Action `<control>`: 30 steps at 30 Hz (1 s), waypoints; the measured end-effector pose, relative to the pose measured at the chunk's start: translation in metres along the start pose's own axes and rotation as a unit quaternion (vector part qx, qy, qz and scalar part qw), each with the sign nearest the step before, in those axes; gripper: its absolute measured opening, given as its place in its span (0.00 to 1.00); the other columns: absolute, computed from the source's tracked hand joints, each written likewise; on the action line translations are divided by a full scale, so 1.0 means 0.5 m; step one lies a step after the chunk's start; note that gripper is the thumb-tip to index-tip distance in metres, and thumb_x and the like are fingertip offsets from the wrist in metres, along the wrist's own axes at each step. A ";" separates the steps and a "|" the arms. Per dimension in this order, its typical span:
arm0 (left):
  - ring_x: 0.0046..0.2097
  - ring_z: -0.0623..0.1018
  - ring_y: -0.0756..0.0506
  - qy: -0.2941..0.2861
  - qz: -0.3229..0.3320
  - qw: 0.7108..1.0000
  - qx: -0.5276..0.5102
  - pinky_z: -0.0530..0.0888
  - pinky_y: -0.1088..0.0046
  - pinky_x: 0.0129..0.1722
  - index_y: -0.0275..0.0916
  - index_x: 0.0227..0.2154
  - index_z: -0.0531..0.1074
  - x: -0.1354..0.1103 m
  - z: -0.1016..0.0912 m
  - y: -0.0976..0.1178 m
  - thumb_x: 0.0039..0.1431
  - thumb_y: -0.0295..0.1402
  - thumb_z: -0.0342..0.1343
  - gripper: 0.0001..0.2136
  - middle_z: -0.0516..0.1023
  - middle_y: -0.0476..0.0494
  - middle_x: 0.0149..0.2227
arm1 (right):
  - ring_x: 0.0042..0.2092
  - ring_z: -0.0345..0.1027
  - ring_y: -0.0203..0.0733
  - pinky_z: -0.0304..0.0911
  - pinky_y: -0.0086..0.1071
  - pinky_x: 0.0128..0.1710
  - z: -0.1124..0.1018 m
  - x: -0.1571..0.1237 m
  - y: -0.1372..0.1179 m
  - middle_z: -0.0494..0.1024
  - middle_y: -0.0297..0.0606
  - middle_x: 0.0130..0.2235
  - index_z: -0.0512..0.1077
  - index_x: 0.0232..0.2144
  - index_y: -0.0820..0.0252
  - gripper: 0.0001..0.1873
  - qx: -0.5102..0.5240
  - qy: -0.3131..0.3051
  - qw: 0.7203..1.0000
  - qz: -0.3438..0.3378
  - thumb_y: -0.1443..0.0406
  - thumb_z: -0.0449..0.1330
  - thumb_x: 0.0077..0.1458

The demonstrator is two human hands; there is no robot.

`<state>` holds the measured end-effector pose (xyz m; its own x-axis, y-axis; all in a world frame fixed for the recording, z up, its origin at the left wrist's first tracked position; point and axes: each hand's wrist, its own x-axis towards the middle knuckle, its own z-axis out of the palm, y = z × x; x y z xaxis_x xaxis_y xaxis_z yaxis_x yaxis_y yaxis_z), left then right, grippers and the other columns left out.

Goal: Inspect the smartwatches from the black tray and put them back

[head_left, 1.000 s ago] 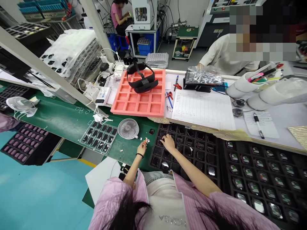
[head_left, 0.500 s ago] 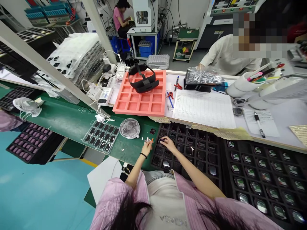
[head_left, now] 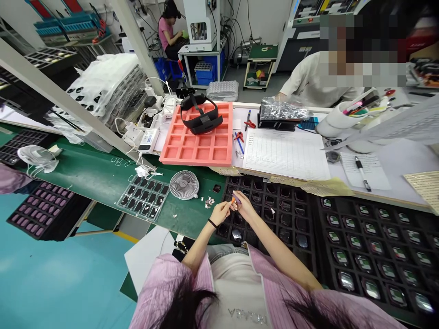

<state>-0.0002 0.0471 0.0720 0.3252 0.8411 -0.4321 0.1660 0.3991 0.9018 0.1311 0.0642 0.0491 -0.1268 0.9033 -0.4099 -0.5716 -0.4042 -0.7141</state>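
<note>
Over on the far left, a black tray of purple pieces [head_left: 44, 210] sits low beside the blue floor, and a small white fan [head_left: 36, 155] stands at the end of the green bench mat [head_left: 99, 183]. Moving right, a tray of dark rectangular parts [head_left: 144, 198] lies on the mat, with a round desk fan [head_left: 184, 185] just beside it and little white scraps [head_left: 208, 202] nearby. There's a strip of open green between those scraps and the hands, but not much room!

Now the action: both hands are up together at the mat's right edge, right over the corner of a black pocketed tray [head_left: 264, 201]. The left hand [head_left: 219, 213] pinches a small orange-tipped tool [head_left: 233, 200] in a tight, narrow grip. The right hand [head_left: 244, 205] comes in close, its fingertips closed on a small purplish piece [head_left: 237, 197], right at that orange tip. That tray's pockets are mostly dark, with a few shiny pieces near the person. Further right, a second black tray [head_left: 377, 251] shows rows of green-labelled devices, pocket after pocket.
</note>
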 end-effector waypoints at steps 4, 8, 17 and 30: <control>0.11 0.54 0.58 -0.013 -0.010 1.000 -0.011 0.50 0.79 0.12 0.35 0.24 0.67 -0.006 -0.005 0.016 0.54 0.56 0.50 0.24 0.58 0.59 0.11 | 0.11 0.48 0.27 0.42 0.22 0.10 0.004 -0.003 -0.001 0.62 0.21 0.14 0.64 0.26 0.56 0.19 0.018 -0.015 0.999 0.026 0.53 0.68 0.45; 0.11 0.52 0.58 -0.030 -0.011 0.999 -0.032 0.47 0.80 0.11 0.36 0.24 0.67 -0.009 -0.004 0.029 0.52 0.57 0.51 0.25 0.58 0.59 0.12 | 0.11 0.41 0.26 0.44 0.23 0.10 0.006 -0.006 -0.001 0.55 0.20 0.12 0.59 0.20 0.56 0.21 0.035 -0.039 0.997 0.048 0.51 0.62 0.52; 0.11 0.51 0.59 -0.028 -0.020 0.997 -0.069 0.48 0.81 0.11 0.36 0.25 0.66 -0.008 -0.003 0.027 0.49 0.58 0.53 0.25 0.59 0.59 0.13 | 0.12 0.38 0.25 0.41 0.21 0.10 0.006 0.002 0.004 0.52 0.21 0.13 0.54 0.18 0.55 0.23 0.050 -0.038 0.997 0.035 0.55 0.61 0.53; 0.14 0.57 0.57 0.154 -0.054 0.987 -0.012 0.56 0.81 0.14 0.39 0.24 0.62 0.041 -0.028 -0.058 0.54 0.53 0.52 0.20 0.59 0.58 0.16 | 0.18 0.57 0.32 0.53 0.24 0.17 -0.017 0.023 0.079 0.63 0.22 0.22 0.62 0.36 0.52 0.17 -0.167 0.056 0.983 -0.048 0.49 0.55 0.51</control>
<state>-0.0112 0.0581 0.0372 0.0083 0.8626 -0.5059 0.1606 0.4982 0.8521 0.1137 0.0575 0.0114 0.0165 0.9257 -0.3778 -0.2764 -0.3589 -0.8915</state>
